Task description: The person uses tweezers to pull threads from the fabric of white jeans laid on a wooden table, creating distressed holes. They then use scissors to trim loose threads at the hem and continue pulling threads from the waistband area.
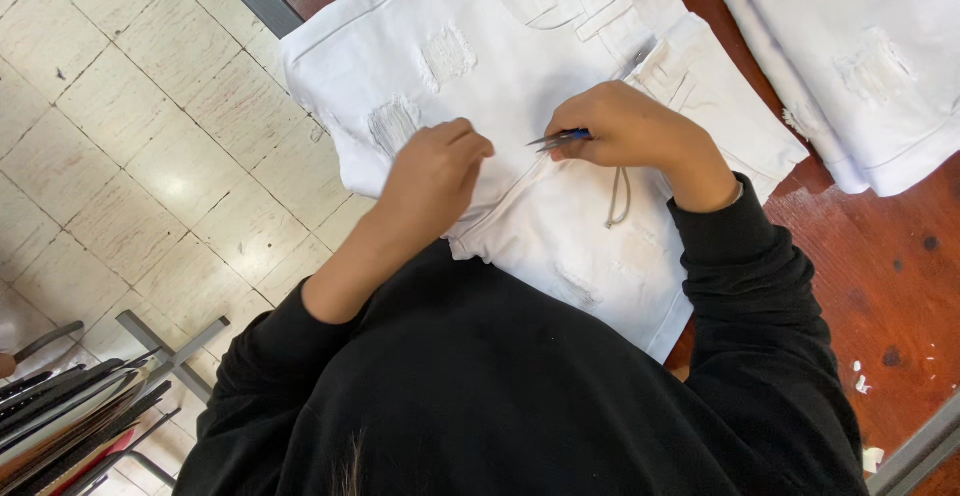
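Note:
White distressed denim shorts (pixel 480 66) lie spread on a reddish wooden table (pixel 880 266). My left hand (pixel 435 171) rests on the fabric with its fingers curled, pinching the cloth near the middle. My right hand (pixel 625 126) grips small blue-handled thread snips (pixel 560 139), whose metal tips point left toward my left hand, just above the fabric. A grey cord (pixel 618 201) hangs from my right hand. Black sleeves cover both forearms.
More white denim garments (pixel 860 56) are stacked at the table's upper right. Small white scraps (pixel 862 381) lie on the table near its metal edge. A tiled floor (pixel 120 126) lies to the left, with a rack of dark flat items (pixel 70 416) at lower left.

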